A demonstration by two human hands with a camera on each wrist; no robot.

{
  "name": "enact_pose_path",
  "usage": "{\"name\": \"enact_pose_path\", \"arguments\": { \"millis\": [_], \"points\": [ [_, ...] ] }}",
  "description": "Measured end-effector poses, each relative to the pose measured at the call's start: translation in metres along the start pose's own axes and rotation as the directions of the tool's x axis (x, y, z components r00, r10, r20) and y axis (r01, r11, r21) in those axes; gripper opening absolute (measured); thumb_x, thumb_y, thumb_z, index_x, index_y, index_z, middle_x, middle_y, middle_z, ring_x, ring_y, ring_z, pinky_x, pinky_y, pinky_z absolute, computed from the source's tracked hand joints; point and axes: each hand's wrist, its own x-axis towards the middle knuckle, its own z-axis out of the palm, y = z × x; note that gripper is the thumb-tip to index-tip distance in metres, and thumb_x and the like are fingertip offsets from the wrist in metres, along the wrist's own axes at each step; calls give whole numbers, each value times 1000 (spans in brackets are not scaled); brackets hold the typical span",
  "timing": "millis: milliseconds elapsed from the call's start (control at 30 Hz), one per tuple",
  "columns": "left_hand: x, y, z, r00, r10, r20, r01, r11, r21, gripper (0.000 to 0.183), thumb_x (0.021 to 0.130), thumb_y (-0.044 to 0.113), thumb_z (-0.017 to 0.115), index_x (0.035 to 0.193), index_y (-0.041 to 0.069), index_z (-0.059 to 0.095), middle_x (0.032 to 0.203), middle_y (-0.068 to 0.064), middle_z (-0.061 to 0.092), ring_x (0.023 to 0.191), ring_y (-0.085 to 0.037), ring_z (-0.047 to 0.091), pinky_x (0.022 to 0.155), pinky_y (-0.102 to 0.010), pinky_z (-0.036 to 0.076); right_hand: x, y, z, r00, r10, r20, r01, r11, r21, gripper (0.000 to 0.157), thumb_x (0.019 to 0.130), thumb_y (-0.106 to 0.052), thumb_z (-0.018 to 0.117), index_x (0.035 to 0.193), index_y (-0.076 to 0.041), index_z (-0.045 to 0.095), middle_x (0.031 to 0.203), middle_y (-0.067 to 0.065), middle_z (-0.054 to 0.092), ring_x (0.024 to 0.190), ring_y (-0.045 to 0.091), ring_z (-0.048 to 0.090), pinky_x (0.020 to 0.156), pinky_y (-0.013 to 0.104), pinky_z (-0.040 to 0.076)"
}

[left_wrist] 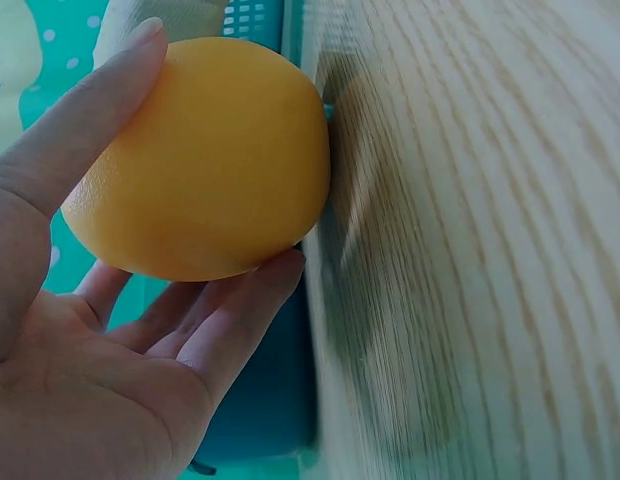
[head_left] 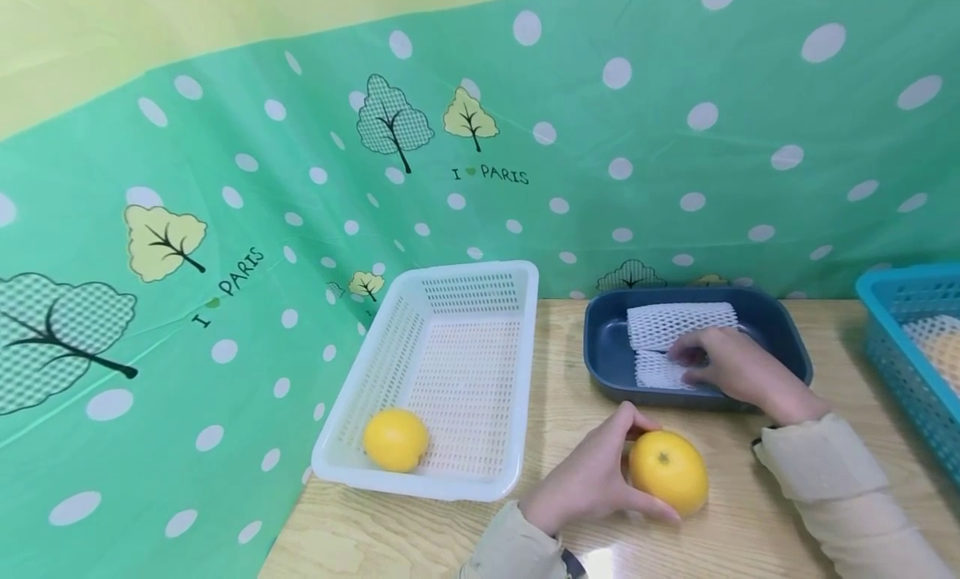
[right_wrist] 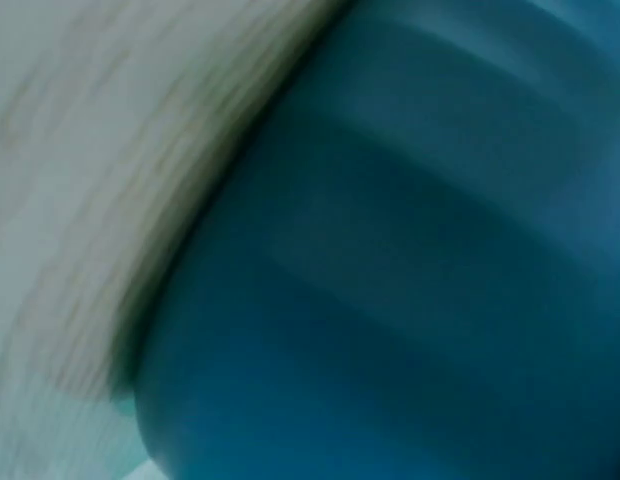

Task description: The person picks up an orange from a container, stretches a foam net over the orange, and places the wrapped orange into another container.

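My left hand grips a yellow-orange citrus fruit, apparently an orange, at the table in front of the dark blue tray. In the left wrist view, the thumb lies on one side of the orange and the fingers on the other. Inside the tray are white foam net sleeves. My right hand reaches in over the tray's front rim, its bent fingers at the lower sleeve; whether they pinch it is unclear. Only the blurred blue tray wall shows in the right wrist view.
Left of the tray stands a white perforated basket, with another yellow fruit in its near left corner. At the right edge is a blue basket holding net-wrapped fruit. A green dotted cloth hangs behind the wooden table.
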Motion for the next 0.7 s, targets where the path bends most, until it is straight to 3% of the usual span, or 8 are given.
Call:
{"name": "enact_pose_path", "arguments": {
  "millis": [200,400,700],
  "points": [
    [1,1,-1,1000,-18,2,18,1000,-2,75,67,27,94,124,21,45,122,13,57,115,2,54,99,-17,44,2,1,-2,1000,23,20,-23,1000,0,28,76,1,81,102,3,72,88,7,71,77,19,62,72,42,58],
    [2,0,0,1000,-14,6,14,1000,1,75,68,27,93,125,21,45,122,12,56,115,2,54,99,-17,44,3,2,-1,999,51,18,-51,999,-16,28,77,-1,81,102,7,72,97,19,71,85,29,66,79,50,57],
    [3,1,0,1000,-30,2,30,1000,-7,75,68,27,93,124,21,45,122,13,57,115,1,54,98,-17,45,4,3,-1,998,52,-17,-53,997,-47,18,76,-3,83,92,-1,77,102,19,69,102,43,59,91,61,49]
  ]
}}
